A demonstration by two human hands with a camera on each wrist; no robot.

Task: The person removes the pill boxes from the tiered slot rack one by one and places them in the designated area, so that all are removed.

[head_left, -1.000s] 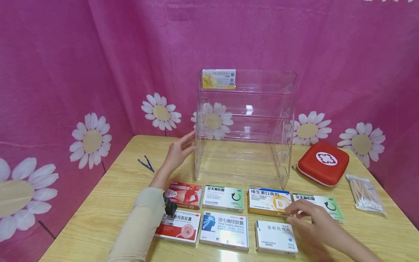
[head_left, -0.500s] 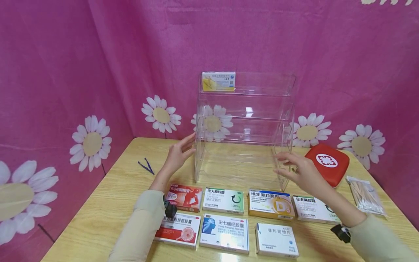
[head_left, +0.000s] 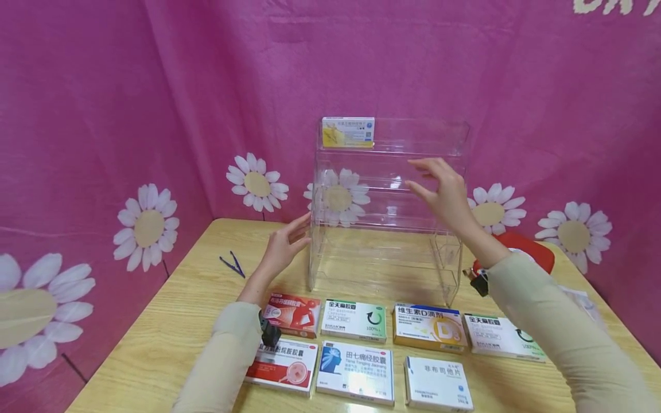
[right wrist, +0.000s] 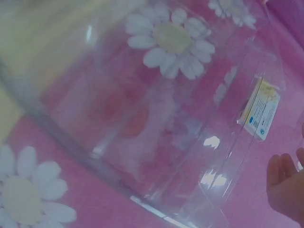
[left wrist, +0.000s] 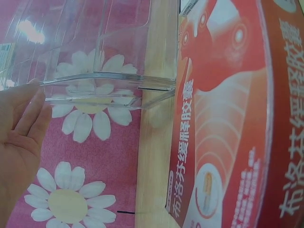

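Note:
A clear plastic tiered rack stands at the middle back of the table. On its top tier, at the left end, sits a yellow-and-white medicine box. My left hand touches the rack's left side with extended fingers, also visible in the left wrist view. In front of the upper tiers, at the right, my raised right hand holds nothing, thumb and fingers apart. Two rows of medicine boxes lie before the rack, among them a red box, an orange-and-white vitamin D box and a white box.
Blue tweezers lie left of the rack. A red zip case and a bag of cotton swabs are at the right, both partly hidden by my right arm. A pink flowered curtain hangs behind the table.
My right hand has risen from the vitamin D box, past the rack's lower right side, to its upper tiers. The left hand stays at the rack's left side.

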